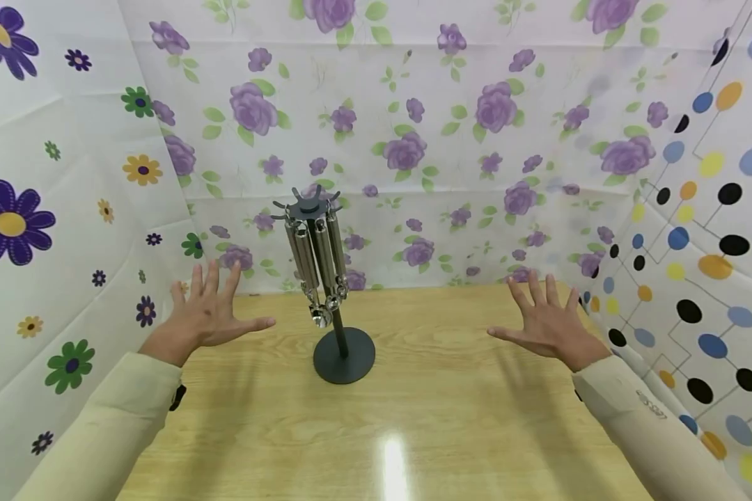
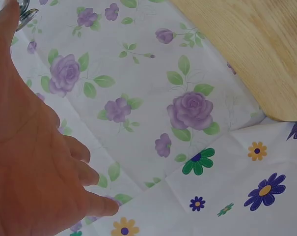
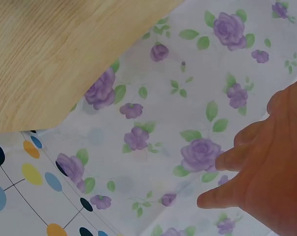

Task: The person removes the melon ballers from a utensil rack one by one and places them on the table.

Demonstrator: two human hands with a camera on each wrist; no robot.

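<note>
A black stand (image 1: 345,358) with a round base rises from the table, left of the middle in the head view. From the hooks round its top hang several shiny metal spoons (image 1: 322,318), bowls downward. To the left of the stand, my left hand (image 1: 203,313) spreads its fingers in the air and holds nothing. My right hand (image 1: 548,323) is likewise spread and bare, well over to the right of the stand. In the left wrist view, part of a shiny spoon (image 2: 26,18) shows beyond the thumb at the top left corner.
The light wooden table (image 1: 451,410) has a bright reflection near its front. Behind it hangs a purple-flowered cloth (image 1: 363,90). A daisy-print cloth (image 1: 69,292) lines the left side, and a cloth with coloured dots (image 1: 683,278) lines the right.
</note>
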